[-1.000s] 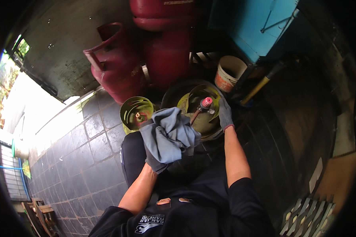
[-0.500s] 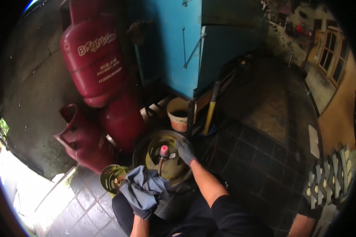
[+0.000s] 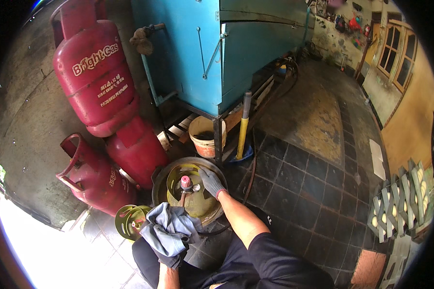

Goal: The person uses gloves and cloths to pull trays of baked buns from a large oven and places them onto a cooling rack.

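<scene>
A green gas cylinder sits in a wide dark metal basin in front of me. On its valve is a regulator with a red-and-white knob, a small gauge and a brown hose. My right hand, in a grey glove, grips the cylinder's raised collar on its right side. My left hand, in a dark glove, holds a crumpled blue-grey cloth over my left knee; the cloth hides most of its fingers. Just left of the cloth stands a second green gas cylinder, partly covered by it.
Large red gas cylinders stand at the left, one on top of another. A blue metal cabinet on a dark frame rises ahead. Below it are a white bucket and a yellow-handled tool. A zigzag rack stands at the right.
The view has shifted slightly and brightened, so things appear a little further left. Both hands keep their places, the left with the cloth and the right on the cylinder's collar.
</scene>
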Available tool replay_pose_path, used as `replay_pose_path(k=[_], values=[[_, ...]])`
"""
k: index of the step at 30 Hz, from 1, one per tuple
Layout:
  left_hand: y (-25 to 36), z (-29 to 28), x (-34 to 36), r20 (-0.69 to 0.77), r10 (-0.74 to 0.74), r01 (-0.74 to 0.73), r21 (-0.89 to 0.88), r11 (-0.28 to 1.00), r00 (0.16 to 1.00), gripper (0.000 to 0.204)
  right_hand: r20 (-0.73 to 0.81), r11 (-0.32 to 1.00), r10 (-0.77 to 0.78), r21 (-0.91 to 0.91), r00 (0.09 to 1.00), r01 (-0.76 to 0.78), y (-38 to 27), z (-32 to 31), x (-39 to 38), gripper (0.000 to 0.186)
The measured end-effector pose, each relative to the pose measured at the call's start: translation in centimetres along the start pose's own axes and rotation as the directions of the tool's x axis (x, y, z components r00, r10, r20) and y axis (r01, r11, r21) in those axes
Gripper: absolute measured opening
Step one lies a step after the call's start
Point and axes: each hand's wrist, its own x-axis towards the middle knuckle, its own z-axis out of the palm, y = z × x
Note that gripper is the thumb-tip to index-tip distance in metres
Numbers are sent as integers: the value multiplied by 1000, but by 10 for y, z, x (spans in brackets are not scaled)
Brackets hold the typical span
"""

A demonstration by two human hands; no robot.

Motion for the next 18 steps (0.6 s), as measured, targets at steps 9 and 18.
replay_pose_path(k=[9, 18], values=[[-11, -18, 3, -28, -24, 25, 35, 999, 999, 44, 10, 996, 51, 71, 999, -52, -5, -13, -19, 50], [-16, -28, 5, -53, -29, 31, 46, 998, 998, 43, 4, 999, 37, 16, 999, -37, 10, -13, -14, 48]])
